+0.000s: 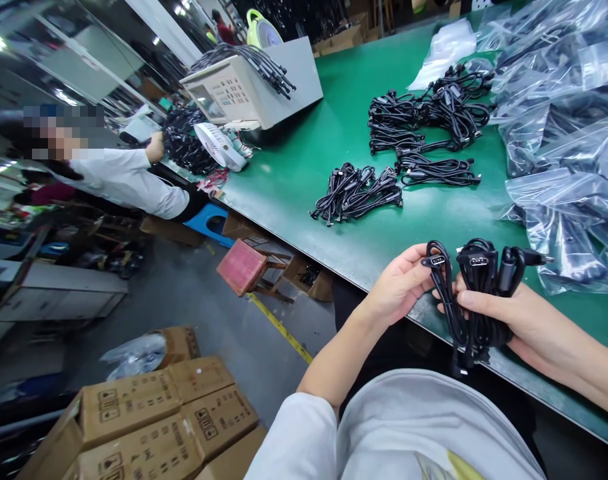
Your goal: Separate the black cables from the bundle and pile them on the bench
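Observation:
Several black cables, each folded into a tied bundle, are in my hands above the front edge of the green table [294, 177]. My right hand [514, 310] is closed around a clump of cable bundles [481, 293], their plugs pointing up and sideways. Between the thumb and fingers of my left hand [404, 283] is one cable bundle [447, 287], pinched near its plug and lying against the clump. On the table beyond lie a small pile of cable bundles [357, 193] and a larger pile of cable bundles [429, 117].
Clear plastic bags [564, 133] holding black cables fill the table's right side. A beige instrument [254, 83] with cables on top stands at the far left, beside a small white fan [217, 143]. A co-worker [129, 177] sits beyond. Cardboard boxes [169, 420] and a red-topped stool [241, 267] stand on the floor.

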Demonstrator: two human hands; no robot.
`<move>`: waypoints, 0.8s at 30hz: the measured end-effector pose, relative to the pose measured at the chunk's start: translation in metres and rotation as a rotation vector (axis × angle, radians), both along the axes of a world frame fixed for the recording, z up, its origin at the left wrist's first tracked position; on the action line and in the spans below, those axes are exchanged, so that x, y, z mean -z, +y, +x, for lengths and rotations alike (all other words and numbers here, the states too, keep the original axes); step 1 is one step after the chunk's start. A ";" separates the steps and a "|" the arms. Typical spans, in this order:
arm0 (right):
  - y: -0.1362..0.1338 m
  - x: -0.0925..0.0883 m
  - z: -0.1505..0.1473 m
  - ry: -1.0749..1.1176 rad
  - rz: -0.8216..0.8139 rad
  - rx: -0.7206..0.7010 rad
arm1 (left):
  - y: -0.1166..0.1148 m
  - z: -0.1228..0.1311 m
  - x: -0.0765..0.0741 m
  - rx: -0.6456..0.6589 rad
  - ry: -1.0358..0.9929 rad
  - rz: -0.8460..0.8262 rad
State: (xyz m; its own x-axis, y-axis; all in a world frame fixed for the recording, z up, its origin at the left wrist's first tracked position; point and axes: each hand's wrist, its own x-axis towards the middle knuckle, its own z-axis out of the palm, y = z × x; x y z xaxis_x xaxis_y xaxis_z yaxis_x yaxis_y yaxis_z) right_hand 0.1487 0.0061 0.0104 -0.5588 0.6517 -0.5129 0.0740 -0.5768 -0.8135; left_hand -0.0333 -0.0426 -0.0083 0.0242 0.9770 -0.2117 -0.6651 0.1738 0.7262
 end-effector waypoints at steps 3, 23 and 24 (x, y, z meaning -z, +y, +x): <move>-0.001 -0.001 -0.002 -0.003 0.002 -0.006 | 0.001 0.003 0.001 0.021 0.064 -0.017; 0.029 -0.032 -0.005 0.035 0.186 0.429 | -0.016 0.011 -0.001 0.299 0.153 -0.098; 0.030 -0.033 -0.005 0.036 0.182 0.429 | -0.016 0.010 -0.001 0.297 0.155 -0.101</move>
